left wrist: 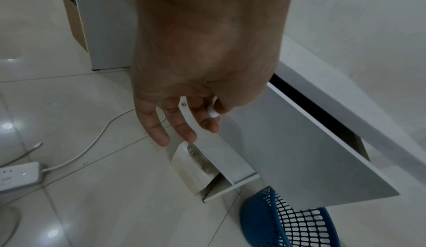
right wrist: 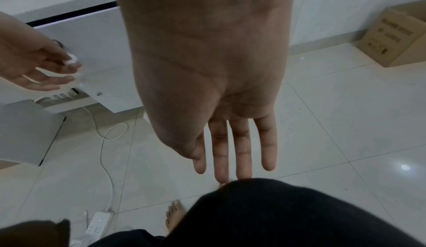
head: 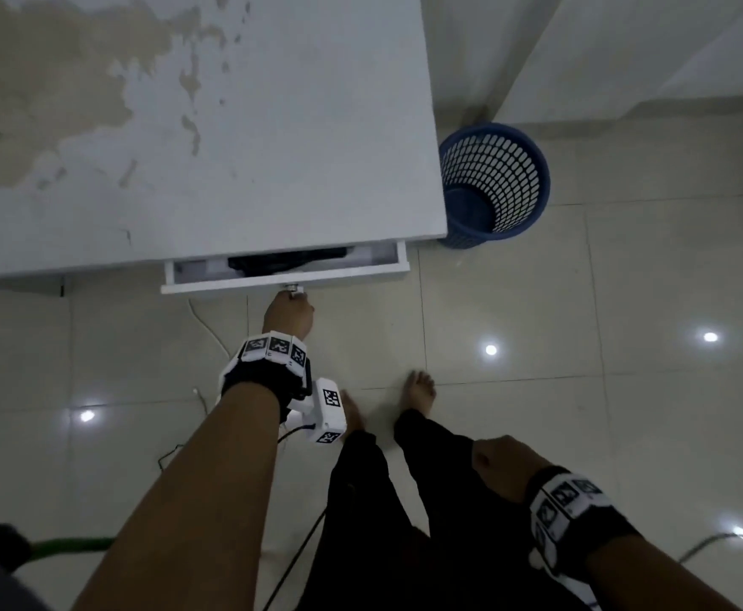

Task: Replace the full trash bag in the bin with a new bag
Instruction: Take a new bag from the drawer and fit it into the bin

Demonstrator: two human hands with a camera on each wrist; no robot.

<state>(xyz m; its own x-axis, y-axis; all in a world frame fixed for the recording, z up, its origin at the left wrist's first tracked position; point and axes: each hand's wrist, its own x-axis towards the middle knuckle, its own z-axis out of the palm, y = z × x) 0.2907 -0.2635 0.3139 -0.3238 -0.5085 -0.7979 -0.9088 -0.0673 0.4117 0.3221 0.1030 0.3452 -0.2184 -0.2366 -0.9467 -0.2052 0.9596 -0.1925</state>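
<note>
1. The left hand (head: 289,311) is at the knob (head: 294,289) on the drawer (head: 281,282), which stands slightly out from the front edge of the bench (head: 211,125), near its right corner. The thumb and forefinger pinch the white knob; the other fingers (left wrist: 184,129) hang loosely spread below it. My guess is the drawer is being pulled out to fetch a new bag.

2. Inside the drawer, toward the middle, lies something dark and crumpled (head: 288,260). It may be the spare bags, but too little shows to be sure.

3. The right hand (head: 499,467) hangs idle by the thigh, grip slack, fingers (right wrist: 240,150) straight and holding nothing. It looks free to reach into the drawer once the gap is wide enough.

4. The bin (head: 495,183), a blue mesh basket, stands on the floor (head: 625,302) just beside the right edge of the bench, in the corner by the wall. It is upright and I can see its bottom: no bag in it, full or new.

5. A white cable (left wrist: 76,152) runs across the floor to a power strip (left wrist: 17,176) below the bench.
</note>
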